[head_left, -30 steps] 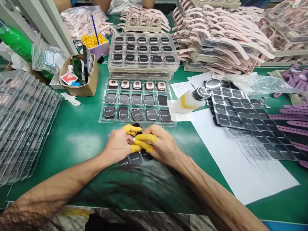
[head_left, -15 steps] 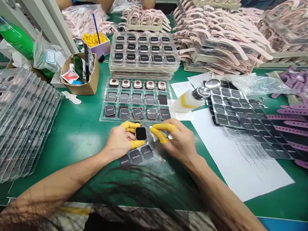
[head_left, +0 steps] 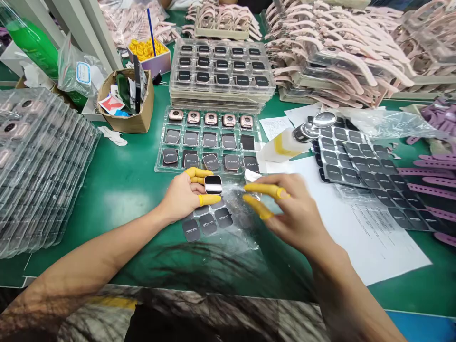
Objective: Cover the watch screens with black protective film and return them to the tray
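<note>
Yellow finger cots cover the fingertips of both hands. My left hand (head_left: 181,194) grips a watch case (head_left: 213,184) by its edges, its dark glass facing up with a bright reflection. Below it lies a clear sheet of black HiFuture screen stickers (head_left: 208,223), partly under my left hand. My right hand (head_left: 290,206) is apart from the watch, thumb and index finger spread, with nothing visible between them. Just beyond its fingertips lies a crumpled white wipe (head_left: 252,175). Ahead sits a clear tray (head_left: 160,159) of watch cases, several with black stickers over them.
A pump bottle (head_left: 280,146) stands right of the tray, near printed paper (head_left: 359,237) and more sticker sheets (head_left: 356,166). Stacked trays (head_left: 46,175) rise on the left; another stack (head_left: 221,97) is behind. Pink straps (head_left: 331,52) and a cardboard box (head_left: 133,116) are farther back.
My right hand has moved right, away from the watch, and its fingers have parted from the white wipe. The left hand still holds the watch case.
</note>
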`<state>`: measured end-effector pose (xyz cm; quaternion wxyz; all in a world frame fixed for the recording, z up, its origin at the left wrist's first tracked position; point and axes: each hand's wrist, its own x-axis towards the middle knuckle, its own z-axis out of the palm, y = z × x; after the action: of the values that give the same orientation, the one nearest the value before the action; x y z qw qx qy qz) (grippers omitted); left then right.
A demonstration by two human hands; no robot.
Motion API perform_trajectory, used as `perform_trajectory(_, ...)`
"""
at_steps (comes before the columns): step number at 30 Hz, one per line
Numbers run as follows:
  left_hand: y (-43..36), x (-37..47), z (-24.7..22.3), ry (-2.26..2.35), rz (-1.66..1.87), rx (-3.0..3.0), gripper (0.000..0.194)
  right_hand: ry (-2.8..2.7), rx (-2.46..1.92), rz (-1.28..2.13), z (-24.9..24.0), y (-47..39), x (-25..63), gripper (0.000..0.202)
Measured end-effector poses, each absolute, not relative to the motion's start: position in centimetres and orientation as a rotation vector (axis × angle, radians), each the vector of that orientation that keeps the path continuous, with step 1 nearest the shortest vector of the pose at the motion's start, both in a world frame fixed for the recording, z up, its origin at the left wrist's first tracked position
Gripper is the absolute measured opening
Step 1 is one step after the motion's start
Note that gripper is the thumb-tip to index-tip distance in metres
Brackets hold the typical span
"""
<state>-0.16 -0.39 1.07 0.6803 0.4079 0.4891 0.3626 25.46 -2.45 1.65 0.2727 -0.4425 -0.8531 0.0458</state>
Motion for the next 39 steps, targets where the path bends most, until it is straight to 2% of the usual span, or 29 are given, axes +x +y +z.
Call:
perform_trajectory(2, 0.0, -0.5, 1.1, 1.046, 0.809, 0.869, 0.067, -2.373, -1.016, 0.398, 0.8, -3.1, 24.9, 0.029)
perform_trajectory(4, 0.3, -0.7, 1.2, 1.012, 0.801, 0.83, 0.066, -2.414, -0.988, 0.508, -0.4, -3.1, 24.4, 0.034)
perform_trajectory(7, 0.6, -1.0, 1.4, 0.99, 0.791, 0.769, 0.058, -2.403, -1.049, 0.472, -1.7, -2.3, 23.8, 0.031)
perform_trajectory(13, 0.8, -1.3, 1.5, 1.017, 0.764, 0.752, 0.047, -2.261, -0.815, 0.444, -1.5, -0.9, 23.1, 0.005)
perform_trajectory(18, 0.9, -1.4, 1.2, 0.986, 0.762, 0.761, 0.043, -2.236, -0.81, 0.391, -1.7, -1.2, 22.7, 0.019)
perform_trajectory(23, 1.0, -1.3, 1.2, 0.989, 0.774, 0.757, 0.047, -2.229, -0.862, 0.388, -0.3, -2.3, 22.4, 0.014)
perform_trajectory(25, 0.7, -1.1, 1.1, 1.002, 0.788, 0.768, 0.053, -2.135, -0.832, 0.552, 1.2, -2.6, 22.7, 0.012)
perform_trajectory(27, 0.3, -0.9, 0.8, 1.036, 0.792, 0.857, 0.058, -1.933, -0.753, 0.904, 2.9, -2.7, 23.2, 0.02)
perform_trajectory(29, -0.3, -0.6, 0.5, 1.088, 0.774, 1.036, 0.057, -1.74, -0.66, 1.289, 4.1, -2.4, 23.5, 0.028)
perform_trajectory(31, -0.8, -0.4, 0.3, 1.143, 0.74, 1.212, 0.054, -1.648, -0.722, 1.496, 4.6, -1.9, 23.4, 0.031)
perform_trajectory(35, -1.4, -0.3, 0.8, 1.196, 0.666, 1.365, 0.054, -1.531, -1.094, 1.522, 3.5, -1.1, 22.0, 0.034)
perform_trajectory(39, -1.3, -0.2, 1.3, 1.233, 0.62, 1.401, 0.054, -1.267, -1.282, 1.58, 1.7, -1.3, 20.8, 0.039)
